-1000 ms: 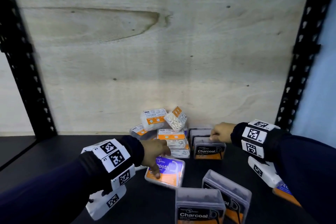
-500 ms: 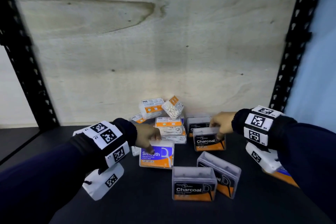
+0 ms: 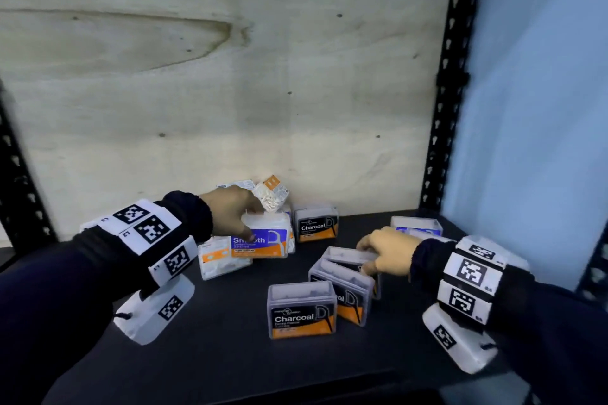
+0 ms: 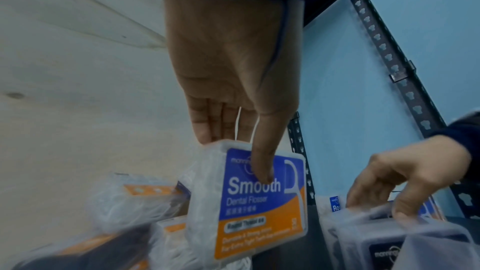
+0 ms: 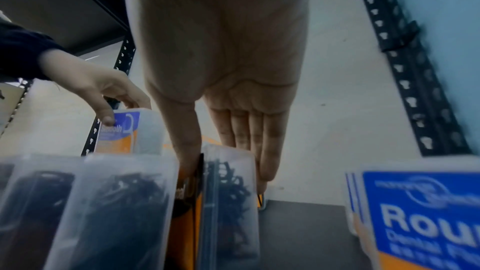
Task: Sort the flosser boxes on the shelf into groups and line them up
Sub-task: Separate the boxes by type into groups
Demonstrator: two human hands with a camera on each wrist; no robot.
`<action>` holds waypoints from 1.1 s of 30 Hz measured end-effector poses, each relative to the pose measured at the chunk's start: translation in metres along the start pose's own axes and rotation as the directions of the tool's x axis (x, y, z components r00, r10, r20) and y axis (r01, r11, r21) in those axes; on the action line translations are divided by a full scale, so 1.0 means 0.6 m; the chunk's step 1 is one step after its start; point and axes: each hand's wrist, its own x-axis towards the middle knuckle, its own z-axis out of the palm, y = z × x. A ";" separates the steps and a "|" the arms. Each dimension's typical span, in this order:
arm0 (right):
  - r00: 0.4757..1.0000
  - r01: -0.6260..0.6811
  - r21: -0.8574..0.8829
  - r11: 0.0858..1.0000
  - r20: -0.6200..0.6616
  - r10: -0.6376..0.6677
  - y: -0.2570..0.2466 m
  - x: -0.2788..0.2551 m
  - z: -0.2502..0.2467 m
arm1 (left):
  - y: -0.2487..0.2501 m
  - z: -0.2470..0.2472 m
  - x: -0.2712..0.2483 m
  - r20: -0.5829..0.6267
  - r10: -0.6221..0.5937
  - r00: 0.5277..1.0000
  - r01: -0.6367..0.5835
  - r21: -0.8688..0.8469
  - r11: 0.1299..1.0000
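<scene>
My left hand [image 3: 253, 223] pinches a blue-and-orange Smooth flosser box [image 3: 260, 240], thumb [image 4: 262, 169] on its label and fingers behind its top edge. It is upright in front of the pile of small white-and-orange boxes [image 3: 273, 196]. My right hand [image 3: 363, 258] grips a clear Charcoal box [image 3: 345, 255] from above, thumb [image 5: 189, 151] on one face and fingers [image 5: 259, 151] on the other. That box stands just behind two more Charcoal boxes [image 3: 301, 309] in a staggered row. Another Charcoal box [image 3: 316, 223] stands at the back wall.
A blue Round box [image 3: 416, 227] stands at the back right, also close by in the right wrist view [image 5: 420, 213]. A white-and-orange box [image 3: 220, 256] sits left of the Smooth box. Black shelf posts [image 3: 444, 92] flank the plywood back wall. The dark shelf [image 3: 230, 355] extends forward.
My right hand has brought a Charcoal box from the back forward, behind the two front ones. My left hand stood the Smooth box up and moved it back toward the pile.
</scene>
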 end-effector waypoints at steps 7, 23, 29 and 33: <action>0.991 0.016 0.075 0.997 -0.136 -0.006 -0.012 -0.054 0.006 | 0.006 -0.012 -0.010 -0.027 -0.006 1.000 0.007 0.013 1.000; 0.934 0.356 0.301 0.885 -0.130 -0.332 -0.352 -0.068 0.122 | -0.106 0.001 -0.148 0.032 -0.262 0.965 0.260 0.054 0.964; 0.958 0.278 0.241 0.930 0.005 -0.287 -0.397 -0.023 0.168 | -0.171 0.026 -0.210 0.108 -0.422 0.900 0.418 0.063 0.906; 0.956 0.283 0.210 0.936 0.020 -0.293 -0.396 -0.013 0.186 | -0.194 0.052 -0.237 0.191 -0.484 0.854 0.477 0.085 0.875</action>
